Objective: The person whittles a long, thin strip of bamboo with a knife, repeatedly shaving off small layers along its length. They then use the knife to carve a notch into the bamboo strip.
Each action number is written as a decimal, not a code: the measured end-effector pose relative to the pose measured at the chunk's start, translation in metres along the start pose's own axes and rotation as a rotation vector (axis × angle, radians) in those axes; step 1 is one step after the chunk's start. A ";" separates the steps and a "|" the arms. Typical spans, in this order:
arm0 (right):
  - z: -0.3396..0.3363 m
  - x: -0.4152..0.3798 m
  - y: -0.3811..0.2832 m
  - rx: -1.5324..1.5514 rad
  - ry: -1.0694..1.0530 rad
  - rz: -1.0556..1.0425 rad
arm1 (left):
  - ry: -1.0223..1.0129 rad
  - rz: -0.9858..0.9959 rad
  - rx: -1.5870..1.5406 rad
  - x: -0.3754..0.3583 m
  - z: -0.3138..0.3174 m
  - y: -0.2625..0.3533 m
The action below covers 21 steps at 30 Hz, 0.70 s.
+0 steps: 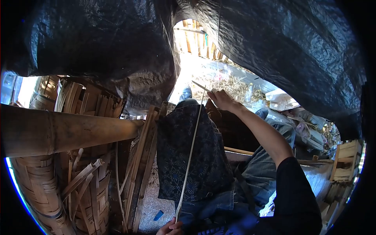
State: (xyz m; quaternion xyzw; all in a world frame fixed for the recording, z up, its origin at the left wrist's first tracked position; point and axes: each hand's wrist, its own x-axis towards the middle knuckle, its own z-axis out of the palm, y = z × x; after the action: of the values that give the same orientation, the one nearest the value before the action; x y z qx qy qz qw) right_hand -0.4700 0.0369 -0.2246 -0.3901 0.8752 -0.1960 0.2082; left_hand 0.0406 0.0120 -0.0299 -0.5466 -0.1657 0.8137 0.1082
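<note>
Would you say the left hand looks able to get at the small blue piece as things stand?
Probably yes: the small blue piece lies near the left hand, with nothing visible between them. The hand's grip is on the thin strip, though, so it would likely have to let go first.

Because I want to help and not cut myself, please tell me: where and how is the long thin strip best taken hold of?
Probably pinch the strip near mid-length, coming from the person's left: there it runs straight and free between left hand and right hand, away from the pointed, blade-like tool at its far end.
</note>
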 end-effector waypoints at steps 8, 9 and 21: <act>0.001 -0.035 0.000 0.031 -0.114 -0.203 | 0.114 -0.010 0.054 -0.002 -0.014 0.005; 0.014 -0.021 0.023 -0.138 -0.008 -0.274 | 0.113 -0.012 0.058 -0.006 -0.010 0.004; -0.025 -0.061 0.024 0.231 -0.033 0.194 | -0.171 -0.149 0.237 0.027 0.036 0.028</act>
State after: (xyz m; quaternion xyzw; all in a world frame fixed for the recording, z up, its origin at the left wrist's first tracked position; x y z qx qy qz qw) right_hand -0.4600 0.1028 -0.2033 -0.2802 0.8769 -0.2680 0.2840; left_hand -0.0027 -0.0093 -0.0513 -0.4448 -0.1174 0.8609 0.2173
